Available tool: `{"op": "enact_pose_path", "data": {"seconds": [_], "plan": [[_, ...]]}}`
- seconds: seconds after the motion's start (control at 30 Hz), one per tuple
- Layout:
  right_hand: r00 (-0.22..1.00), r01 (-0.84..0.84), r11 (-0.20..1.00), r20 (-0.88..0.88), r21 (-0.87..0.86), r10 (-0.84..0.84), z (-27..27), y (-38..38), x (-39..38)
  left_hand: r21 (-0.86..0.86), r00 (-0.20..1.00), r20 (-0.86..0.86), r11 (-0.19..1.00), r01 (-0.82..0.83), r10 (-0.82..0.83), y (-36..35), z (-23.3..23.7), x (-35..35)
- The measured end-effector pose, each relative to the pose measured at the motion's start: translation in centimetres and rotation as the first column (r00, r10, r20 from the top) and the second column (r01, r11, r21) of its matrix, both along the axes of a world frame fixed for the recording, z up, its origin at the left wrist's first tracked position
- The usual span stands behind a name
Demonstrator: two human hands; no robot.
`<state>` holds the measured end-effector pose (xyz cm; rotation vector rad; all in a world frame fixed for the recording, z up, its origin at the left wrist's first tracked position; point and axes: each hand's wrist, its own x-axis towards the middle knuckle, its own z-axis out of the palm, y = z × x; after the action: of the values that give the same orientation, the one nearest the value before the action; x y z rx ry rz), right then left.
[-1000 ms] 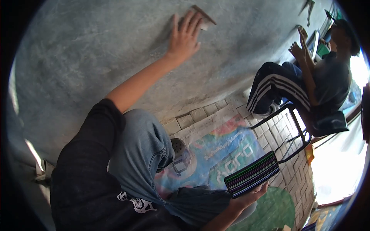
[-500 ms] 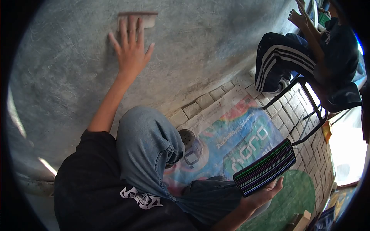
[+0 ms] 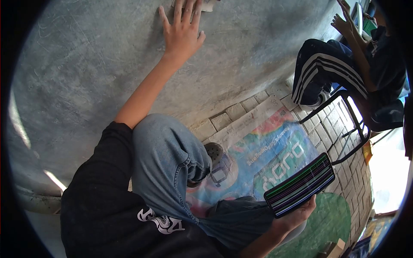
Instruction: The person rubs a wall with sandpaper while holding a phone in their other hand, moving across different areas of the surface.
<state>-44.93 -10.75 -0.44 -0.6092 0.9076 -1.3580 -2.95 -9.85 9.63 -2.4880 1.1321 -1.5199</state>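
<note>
Far up and left of the phone, note the flat piece, cropped by the top edge and partly covered by the left hand. Directly below the phone, note the right hand, partly hidden behind it. Beyond the phone, upper right, note the seated person, head mostly cropped. Below right, note the box, cut by the bottom edge.

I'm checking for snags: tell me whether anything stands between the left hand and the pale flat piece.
Nothing visible does. The left hand has its fingers over the pale flat piece at the wall; the picture's top edge cuts off part of both.
</note>
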Motion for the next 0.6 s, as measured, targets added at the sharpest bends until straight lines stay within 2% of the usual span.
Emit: {"op": "enact_pose_path", "data": {"seconds": [0.1, 0.23, 0.3, 0.43, 0.5, 0.6], "plan": [[0.999, 0.020, 0.998, -0.029, 0.060, -0.019, 0.7, 0.2, 0.6, 0.002, 0.996, -0.092, 1.000, 0.013, -0.013, 0.0, 0.2, -0.5], [0.994, -0.008, 1.000, -0.108, 0.027, 0.011, 0.4, 0.0, 0.4, 0.006, 0.996, -0.074, 0.998, 0.060, -0.059, -1.6, 1.2, 0.0], [0.998, 0.057, 0.995, -0.022, 0.077, -0.056, 0.8, 0.0, 0.6, -0.034, 0.996, -0.016, 0.996, 0.085, -0.086, -2.5, 2.0, 0.2], [0.998, 0.043, 0.997, 0.035, 0.068, -0.045, 0.8, 0.1, 0.5, -0.025, 0.999, -0.014, 0.999, 0.040, -0.041, -2.4, 1.8, 0.3], [0.998, 0.028, 0.997, 0.045, 0.074, -0.031, 1.1, 0.2, 0.8, 0.038, 1.000, 0.009, 0.999, 0.010, -0.010, -1.4, 1.1, 0.2], [0.998, 0.013, 0.998, 0.054, 0.058, -0.016, 1.1, 0.3, 0.7, 0.046, 0.998, -0.054, 0.998, 0.047, -0.045, -0.4, 0.6, -0.4]]}}
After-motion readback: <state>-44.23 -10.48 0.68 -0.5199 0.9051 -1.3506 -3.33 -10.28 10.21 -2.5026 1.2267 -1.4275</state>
